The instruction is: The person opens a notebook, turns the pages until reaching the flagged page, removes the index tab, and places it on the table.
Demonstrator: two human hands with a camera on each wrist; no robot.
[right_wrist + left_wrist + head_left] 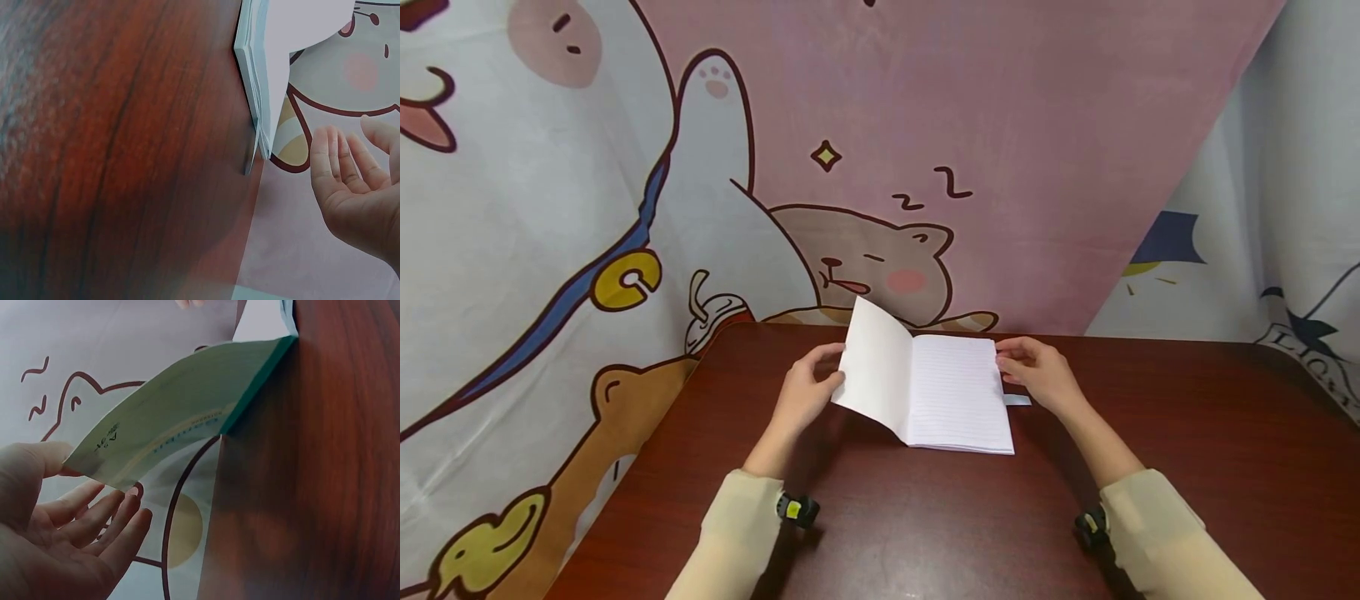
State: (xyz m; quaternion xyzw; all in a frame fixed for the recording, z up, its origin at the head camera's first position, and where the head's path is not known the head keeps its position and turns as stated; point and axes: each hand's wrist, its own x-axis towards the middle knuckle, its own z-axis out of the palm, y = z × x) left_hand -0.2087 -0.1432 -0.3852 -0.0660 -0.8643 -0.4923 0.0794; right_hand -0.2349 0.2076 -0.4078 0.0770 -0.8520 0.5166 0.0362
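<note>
A notebook lies spread on the table, its right side showing lined white pages. Its front cover is raised at a slant on the left, plain white inside. In the left wrist view the cover's pale green outside shows printed lettering and a dark green spine edge. My left hand holds the cover's outer edge between thumb and fingers. Beside the right page edge is my right hand, its fingers loosely bent and, in the right wrist view, apart from the pages. A pale blue tab sticks out below it.
The dark red-brown wooden table reaches back to a hanging cloth printed with cartoon animals. Each sleeve has a small dark wrist device, one on the left wrist and one on the right.
</note>
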